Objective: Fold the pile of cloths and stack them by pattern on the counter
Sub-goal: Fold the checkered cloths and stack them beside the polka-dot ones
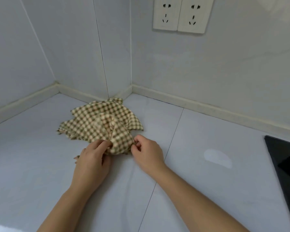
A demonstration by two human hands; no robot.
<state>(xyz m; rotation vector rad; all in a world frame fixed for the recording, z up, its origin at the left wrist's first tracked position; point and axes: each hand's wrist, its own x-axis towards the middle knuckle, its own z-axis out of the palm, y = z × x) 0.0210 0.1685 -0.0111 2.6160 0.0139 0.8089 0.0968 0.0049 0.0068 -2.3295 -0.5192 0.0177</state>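
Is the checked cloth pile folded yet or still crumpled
Crumpled. The checked cloth pile lies bunched in loose heaps on the counter, with both hands pinching its near edge, left and right.

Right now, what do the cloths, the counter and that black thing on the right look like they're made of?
The cloths: soft woven or waffle fabric, matte, green and cream checks; it crumples and has jagged edges.
The counter: probably glossy tile or stone; it shows straight seams and a light reflection.
The black panel: likely glass, perhaps a cooktop; smooth, dark and mirror-like.
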